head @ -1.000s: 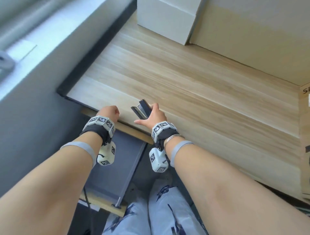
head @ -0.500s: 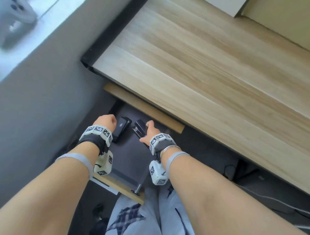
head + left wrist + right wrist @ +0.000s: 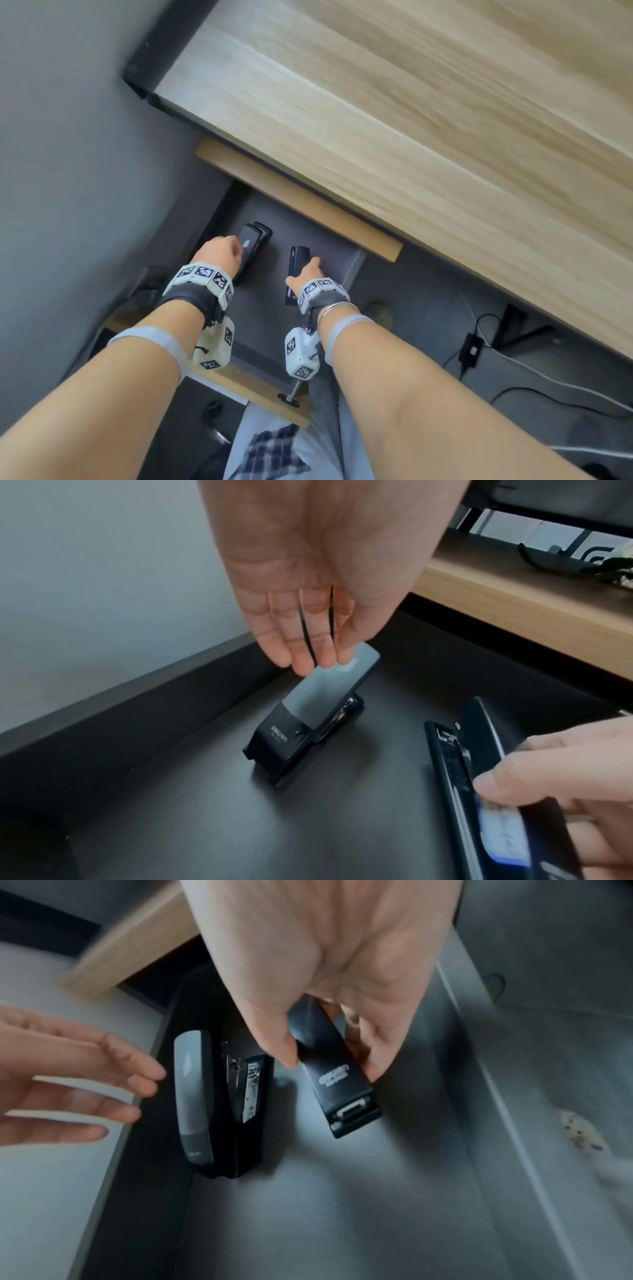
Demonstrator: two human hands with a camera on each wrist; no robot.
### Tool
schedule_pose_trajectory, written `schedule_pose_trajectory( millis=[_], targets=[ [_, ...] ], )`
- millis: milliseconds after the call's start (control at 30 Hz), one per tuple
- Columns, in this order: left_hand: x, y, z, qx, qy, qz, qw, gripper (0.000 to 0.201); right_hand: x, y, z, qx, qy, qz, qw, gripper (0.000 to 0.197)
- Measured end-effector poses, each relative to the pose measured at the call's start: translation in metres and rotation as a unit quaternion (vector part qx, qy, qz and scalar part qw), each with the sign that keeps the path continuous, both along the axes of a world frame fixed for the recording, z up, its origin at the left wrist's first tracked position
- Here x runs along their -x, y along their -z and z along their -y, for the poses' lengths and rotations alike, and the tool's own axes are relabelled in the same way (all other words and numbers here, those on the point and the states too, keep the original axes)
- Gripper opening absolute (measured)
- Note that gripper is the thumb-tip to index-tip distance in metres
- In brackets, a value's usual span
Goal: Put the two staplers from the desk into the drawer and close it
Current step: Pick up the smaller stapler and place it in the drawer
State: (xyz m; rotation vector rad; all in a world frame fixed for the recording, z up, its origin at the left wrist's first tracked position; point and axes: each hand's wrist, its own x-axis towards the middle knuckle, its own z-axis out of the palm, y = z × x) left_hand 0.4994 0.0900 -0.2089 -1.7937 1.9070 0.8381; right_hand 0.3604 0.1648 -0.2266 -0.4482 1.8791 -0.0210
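Note:
The dark grey drawer [image 3: 262,318] stands pulled out below the desk. A black stapler with a grey top [image 3: 252,244] [image 3: 308,718] [image 3: 202,1099] lies on its floor at the left. My left hand [image 3: 236,248] [image 3: 315,658] [image 3: 130,1096] hovers at it with straight fingers, the tips just at the grey top. The second, all-black stapler [image 3: 297,265] [image 3: 339,1080] [image 3: 479,750] is low over the drawer floor on the right. My right hand [image 3: 310,269] [image 3: 332,1066] pinches it between thumb and fingers.
The wooden desk top [image 3: 411,137] overhangs the back of the drawer, with a wooden rail [image 3: 294,202] under it. A grey wall runs along the left. Cables and a power adapter [image 3: 472,349] lie on the floor to the right. My lap [image 3: 284,445] is just behind the drawer front [image 3: 253,385].
Both hands came down from the desk edge into the drawer with the staplers. The left hand's fingers have straightened off the grey-topped stapler; the right hand still holds its stapler.

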Motion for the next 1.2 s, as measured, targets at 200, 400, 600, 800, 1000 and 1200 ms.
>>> schedule_pose_trajectory(
  millis=[200, 400, 600, 800, 1000, 1200],
  targets=[
    [-0.005, 0.013, -0.001, 0.002, -0.012, -0.009, 1.0, 0.029, -0.008, 0.018, 0.007, 0.0, 0.054, -0.012, 0.998, 0.055],
    [-0.005, 0.02, -0.002, 0.003, -0.015, -0.03, 0.999, 0.027, -0.017, 0.03, 0.007, 0.001, 0.062, -0.041, 0.997, 0.058],
    [-0.007, 0.021, -0.006, 0.0, -0.02, -0.033, 0.999, 0.027, -0.016, 0.032, 0.006, -0.001, 0.065, -0.03, 0.997, 0.063],
    [-0.011, 0.004, -0.01, -0.023, -0.045, -0.017, 0.999, 0.028, 0.005, 0.002, 0.005, 0.03, -0.021, -0.068, 0.997, 0.048],
    [-0.009, -0.031, -0.024, -0.032, -0.076, -0.001, 0.997, 0.031, 0.028, -0.058, 0.013, 0.102, -0.167, -0.106, 0.975, 0.029],
    [-0.014, -0.063, -0.052, -0.045, -0.098, 0.033, 0.994, 0.03, 0.039, -0.123, 0.017, 0.201, -0.223, -0.127, 0.945, 0.027]
  ],
)
